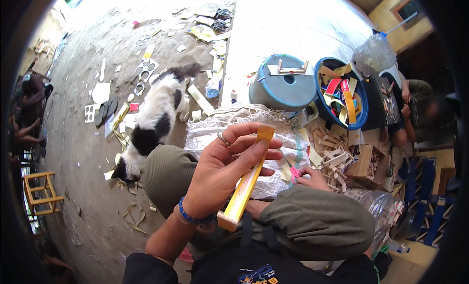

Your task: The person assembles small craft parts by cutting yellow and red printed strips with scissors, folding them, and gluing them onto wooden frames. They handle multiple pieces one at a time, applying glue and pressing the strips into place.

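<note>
My left hand [222, 164] is raised in front of me, thumb and fingers closed around a narrow yellow-covered wooden piece [245, 188]. The piece tilts, its upper end by my fingertips and its lower end, with a short block, near my wrist. Beyond my right knee, my right hand [315, 179] grips pink-handled scissors [294, 173], their blades pointing up and away. Below the scissors lies a white woven sack [224, 132], with a pale scrap [286, 172] beside the blades. My right palm is partly hidden by the knee.
A black-and-white cat [159, 113] stands at my left among paper scraps. Ahead are an upturned blue-grey tub [264, 93] bearing a small wooden frame, and a blue basin [364, 120] of coloured strips. Wooden pieces [337, 157] pile beside a box [366, 171]. Another person [405, 96] sits far right.
</note>
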A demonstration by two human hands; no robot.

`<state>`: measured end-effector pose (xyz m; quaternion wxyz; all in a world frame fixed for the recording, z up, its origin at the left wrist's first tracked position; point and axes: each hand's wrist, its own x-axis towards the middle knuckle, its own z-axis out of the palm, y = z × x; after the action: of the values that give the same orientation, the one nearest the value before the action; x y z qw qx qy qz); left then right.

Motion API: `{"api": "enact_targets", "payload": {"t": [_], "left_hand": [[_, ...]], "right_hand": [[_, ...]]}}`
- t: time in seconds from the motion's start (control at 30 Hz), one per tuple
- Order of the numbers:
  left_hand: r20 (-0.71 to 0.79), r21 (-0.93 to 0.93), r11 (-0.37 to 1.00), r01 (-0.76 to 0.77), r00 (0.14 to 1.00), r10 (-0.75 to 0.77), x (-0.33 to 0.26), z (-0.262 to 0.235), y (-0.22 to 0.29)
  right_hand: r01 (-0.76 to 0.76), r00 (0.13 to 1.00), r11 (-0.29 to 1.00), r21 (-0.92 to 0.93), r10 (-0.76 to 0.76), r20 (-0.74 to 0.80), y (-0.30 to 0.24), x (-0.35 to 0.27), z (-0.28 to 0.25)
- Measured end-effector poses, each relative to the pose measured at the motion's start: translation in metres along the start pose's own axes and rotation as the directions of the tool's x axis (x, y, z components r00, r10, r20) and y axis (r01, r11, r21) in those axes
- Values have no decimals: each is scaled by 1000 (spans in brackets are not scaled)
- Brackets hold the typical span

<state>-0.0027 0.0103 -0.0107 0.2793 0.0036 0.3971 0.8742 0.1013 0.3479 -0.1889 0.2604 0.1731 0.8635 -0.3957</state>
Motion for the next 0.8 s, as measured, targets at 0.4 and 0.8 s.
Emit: {"api": "enact_targets", "payload": {"t": [0.4,0.8], "left_hand": [[5,-25,999,-42,999,42,-10,-8,7],[33,54,988,-146,989,145,-12,-10,-3]], "right_hand": [[11,996,938,-345,21,89,-12,-38,-103],[341,917,913,-224,-376,-135,-149,-53,-136]]}}
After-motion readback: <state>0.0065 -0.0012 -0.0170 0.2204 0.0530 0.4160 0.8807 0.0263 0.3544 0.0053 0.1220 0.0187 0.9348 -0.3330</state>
